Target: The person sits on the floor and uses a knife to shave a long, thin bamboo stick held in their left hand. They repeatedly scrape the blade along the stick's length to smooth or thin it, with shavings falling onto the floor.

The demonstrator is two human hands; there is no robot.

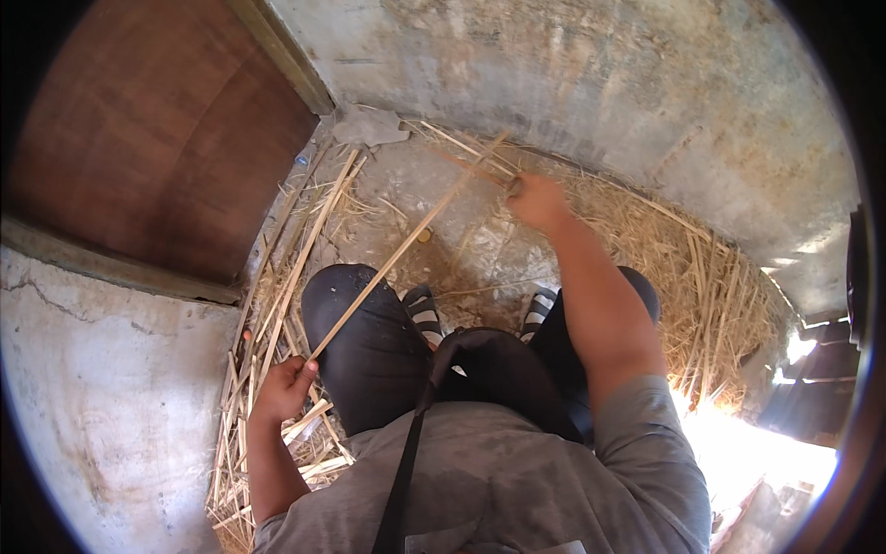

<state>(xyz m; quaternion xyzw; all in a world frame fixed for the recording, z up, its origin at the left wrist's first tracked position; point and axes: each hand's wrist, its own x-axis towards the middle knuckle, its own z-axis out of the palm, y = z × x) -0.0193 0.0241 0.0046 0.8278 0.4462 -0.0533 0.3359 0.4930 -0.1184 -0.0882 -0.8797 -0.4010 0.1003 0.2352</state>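
My left hand (282, 388) is closed around the near end of a long, thin bamboo strip (397, 254). The strip slants up and away to the right, across my left knee. Out in front, my right hand (539, 202) is closed on the handle of a knife (472, 168). Its brownish blade is smeared by motion and points left, near the far end of the strip. Whether blade and strip touch, I cannot tell.
Several split strips (309, 245) lie along the left by a brown wooden panel (166, 138). Shavings (628, 222) are heaped on the right against the concrete wall (591, 74). A grey stone-like lump (371, 126) sits in the far corner. My feet (424, 314) rest on the floor between.
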